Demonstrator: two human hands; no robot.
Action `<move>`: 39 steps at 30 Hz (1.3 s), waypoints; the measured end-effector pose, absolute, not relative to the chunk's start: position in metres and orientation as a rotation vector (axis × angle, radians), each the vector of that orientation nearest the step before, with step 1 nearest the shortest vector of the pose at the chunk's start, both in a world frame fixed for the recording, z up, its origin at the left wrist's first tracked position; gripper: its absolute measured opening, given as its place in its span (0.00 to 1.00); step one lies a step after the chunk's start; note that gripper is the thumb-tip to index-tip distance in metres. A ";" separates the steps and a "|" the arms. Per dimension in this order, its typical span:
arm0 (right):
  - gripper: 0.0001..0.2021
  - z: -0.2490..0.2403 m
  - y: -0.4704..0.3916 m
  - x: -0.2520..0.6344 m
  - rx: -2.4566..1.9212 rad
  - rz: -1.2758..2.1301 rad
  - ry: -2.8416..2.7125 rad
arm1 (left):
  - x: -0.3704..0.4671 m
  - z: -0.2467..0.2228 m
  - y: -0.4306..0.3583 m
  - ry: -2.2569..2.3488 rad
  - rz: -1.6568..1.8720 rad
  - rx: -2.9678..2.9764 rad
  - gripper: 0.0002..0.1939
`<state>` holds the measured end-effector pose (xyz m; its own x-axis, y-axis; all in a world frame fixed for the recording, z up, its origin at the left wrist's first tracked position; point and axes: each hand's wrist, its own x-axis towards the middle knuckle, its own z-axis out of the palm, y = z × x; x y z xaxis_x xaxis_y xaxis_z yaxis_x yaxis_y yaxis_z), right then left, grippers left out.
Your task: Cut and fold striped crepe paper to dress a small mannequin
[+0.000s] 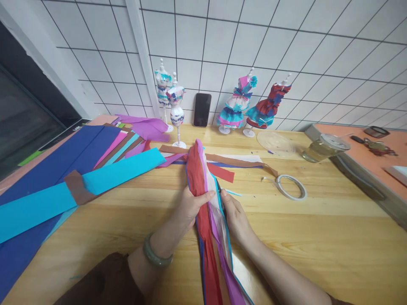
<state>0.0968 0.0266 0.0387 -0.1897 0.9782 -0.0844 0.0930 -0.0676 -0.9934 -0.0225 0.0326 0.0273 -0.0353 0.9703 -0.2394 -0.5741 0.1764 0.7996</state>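
Observation:
In the middle of the head view, a layered bundle of crepe paper strips (pixel 205 220) in red, white, purple, brown and blue hangs down toward me. My left hand (pixel 192 205) is closed around it, thumb pressed across the front. Just right of the bundle, my right hand (pixel 233 212) is closed on black scissors (pixel 219 185), mostly hidden by the fingers and the paper, at the bundle's blue edge. A thin light-blue offcut (pixel 233 192) lies beyond my right fingers. Behind the bundle, a loose red strip (pixel 221 173) and a brown strip (pixel 241 162) rest on the table.
Blue and coloured paper sheets (pixel 76 156) cover the left side, with a bright blue strip (pixel 127 169) on top. Along the tiled wall stand small dress forms (pixel 177 114), a phone (pixel 202 110) and dressed forms (pixel 233 112). Tape (pixel 300 196) and a glass cup (pixel 318 149) are at right.

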 end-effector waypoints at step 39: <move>0.22 0.036 0.026 0.096 -1.261 1.369 -1.364 | -0.021 0.029 0.032 0.901 1.331 0.508 0.26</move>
<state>0.0964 0.0263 0.0357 -0.1726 0.9795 -0.1041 0.1008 -0.0876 -0.9910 -0.0210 0.0317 0.0288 -0.0135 0.9640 -0.2657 -0.6046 0.2038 0.7701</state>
